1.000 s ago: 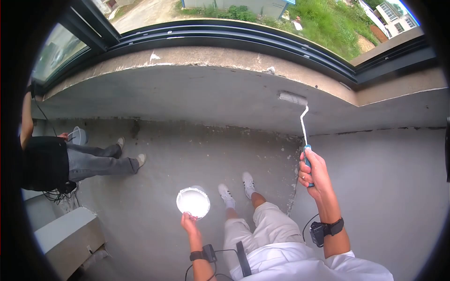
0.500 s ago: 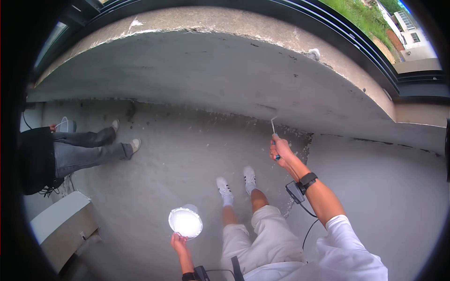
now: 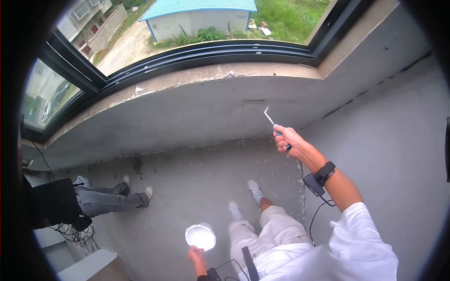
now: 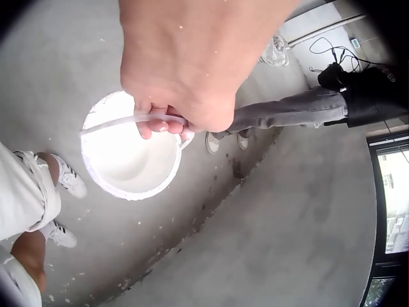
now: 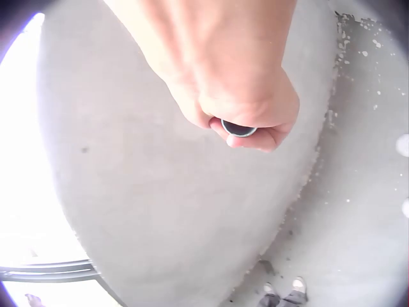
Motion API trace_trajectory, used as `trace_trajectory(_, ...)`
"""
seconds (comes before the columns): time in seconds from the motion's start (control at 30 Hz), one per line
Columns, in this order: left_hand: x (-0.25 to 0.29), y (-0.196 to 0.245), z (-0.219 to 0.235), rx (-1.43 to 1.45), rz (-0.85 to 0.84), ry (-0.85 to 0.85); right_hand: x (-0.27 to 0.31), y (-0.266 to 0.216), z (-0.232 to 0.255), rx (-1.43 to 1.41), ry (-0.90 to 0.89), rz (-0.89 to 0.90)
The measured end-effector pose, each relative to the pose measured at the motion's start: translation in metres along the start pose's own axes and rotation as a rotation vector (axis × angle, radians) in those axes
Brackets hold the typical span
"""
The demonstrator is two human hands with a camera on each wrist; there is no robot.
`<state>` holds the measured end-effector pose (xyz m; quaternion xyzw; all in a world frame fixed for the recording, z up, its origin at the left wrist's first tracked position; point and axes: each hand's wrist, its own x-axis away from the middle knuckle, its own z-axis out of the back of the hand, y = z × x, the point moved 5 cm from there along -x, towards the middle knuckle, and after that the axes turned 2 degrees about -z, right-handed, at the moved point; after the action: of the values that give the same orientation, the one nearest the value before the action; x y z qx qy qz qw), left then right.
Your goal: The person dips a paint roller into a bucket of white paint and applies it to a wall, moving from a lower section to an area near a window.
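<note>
My right hand [image 3: 289, 140] grips the blue handle of a paint roller [image 3: 268, 114], whose bent white frame reaches toward the grey wall under the window. The roller's sleeve blends into the wall, about midway between sill and floor. In the right wrist view the fingers wrap the handle, and only its dark round end [image 5: 239, 130] shows. Low at my side, my left hand [image 3: 197, 255] holds a white bucket of white paint, its rim [image 3: 215, 240] facing up. The left wrist view shows the fingers curled under the bucket's pale handle [image 4: 108, 124].
Above the wall [image 3: 187, 107] runs a rough sill [image 3: 178, 78] below a dark window frame [image 3: 206, 55]. Another person [image 3: 56, 201] stands at the left with a small pail [image 3: 80, 181]. A side wall [image 3: 375, 154] rises at right; a pale block [image 3: 91, 267] sits lower left.
The roller went from high on the wall down near the floor, then back up to mid-height and farther left. My left hand keeps hold of the bucket. The head view has shifted.
</note>
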<state>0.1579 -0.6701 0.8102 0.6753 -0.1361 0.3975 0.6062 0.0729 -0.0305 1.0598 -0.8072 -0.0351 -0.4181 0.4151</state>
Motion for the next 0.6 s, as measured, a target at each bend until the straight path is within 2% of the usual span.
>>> trace_trajectory(0.17, 0.006, 0.035, 0.022, -0.055, -0.069, -0.076, 0.103, -0.040, 0.004, -0.041, 0.007, 0.133)
trace_trajectory(0.2, 0.003, 0.033, 0.019, -0.048, -0.083, -0.081, 0.109, -0.048, 0.009, -0.028, -0.007, 0.168)
trace_trajectory(0.3, -0.005, 0.045, 0.044, -0.058, -0.099, -0.105, 0.121, -0.043, 0.012, -0.024, 0.048, 0.183)
trace_trajectory(0.4, 0.000, 0.046, 0.068, -0.075, -0.092, -0.012, 0.086, -0.023, 0.021, 0.020, 0.128, 0.137)
trace_trajectory(0.43, 0.001, 0.029, 0.053, -0.051, -0.119, -0.001, 0.051, -0.020, 0.036, 0.048, 0.118, 0.146)
trace_trajectory(0.6, 0.027, 0.021, 0.077, -0.099, -0.158, 0.024, -0.068, 0.032, 0.052, 0.074, 0.196, 0.035)
